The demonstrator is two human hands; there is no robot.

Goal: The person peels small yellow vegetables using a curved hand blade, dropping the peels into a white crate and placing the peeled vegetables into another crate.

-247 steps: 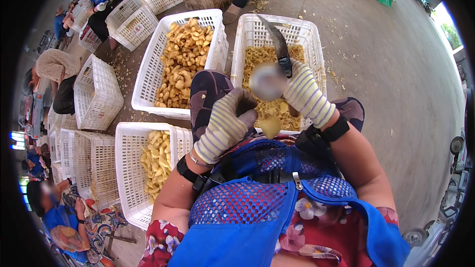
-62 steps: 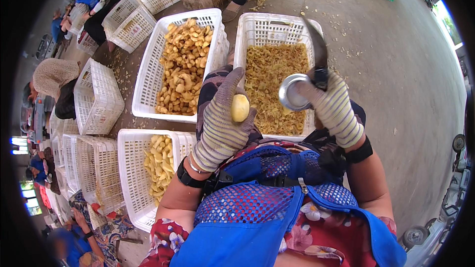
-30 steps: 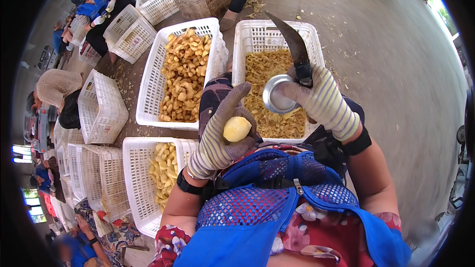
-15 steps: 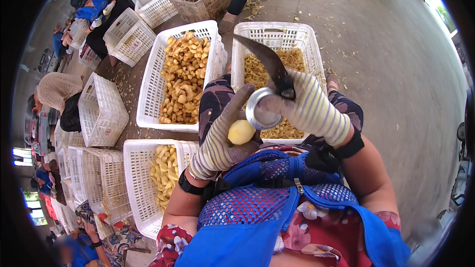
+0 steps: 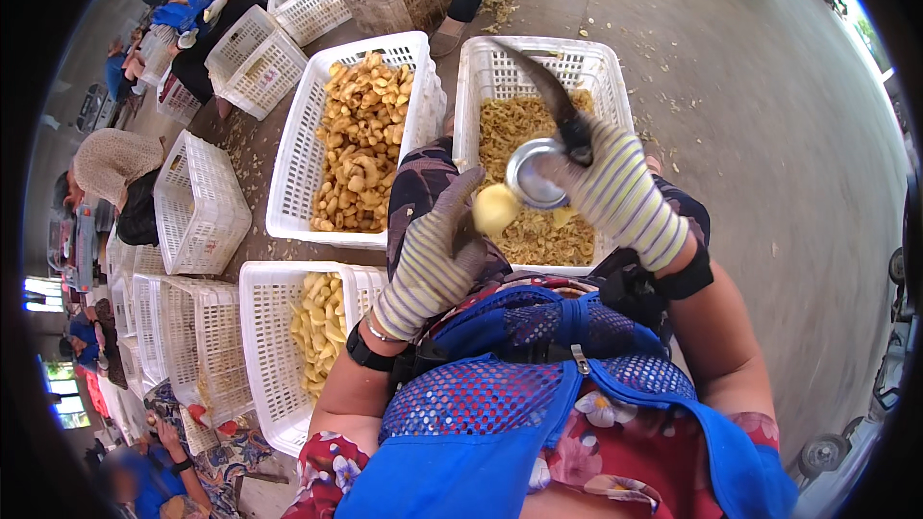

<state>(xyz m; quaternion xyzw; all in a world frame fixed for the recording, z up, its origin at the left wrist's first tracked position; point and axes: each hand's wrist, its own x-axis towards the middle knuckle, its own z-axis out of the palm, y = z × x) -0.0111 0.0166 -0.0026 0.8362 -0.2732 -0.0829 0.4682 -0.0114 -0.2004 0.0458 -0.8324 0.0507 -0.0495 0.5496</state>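
My left hand [image 5: 430,255], in a striped glove, grips a pale yellow piece of peeled ginger [image 5: 495,210] at its fingertips. In my right hand [image 5: 630,194], also gloved, is a curved knife [image 5: 546,86], its dark blade pointing up and to the left. A round, shiny metal piece [image 5: 535,173] sits at the right thumb, close beside the ginger; how it is held is partly hidden. Both hands are over the near part of a white crate [image 5: 465,72] with brownish-yellow peelings [image 5: 505,149] in it.
A white crate [image 5: 288,194] of unpeeled ginger [image 5: 361,149] stands at the left. Nearer is another crate [image 5: 274,380] with peeled pieces [image 5: 320,327]. More crates [image 5: 202,207] line the far left, where other people sit. A brown crate [image 5: 389,0] is beyond.
The ginger has moved right and up, from the left palm to the fingertips. My right hand, with the knife and metal piece, has shifted right.
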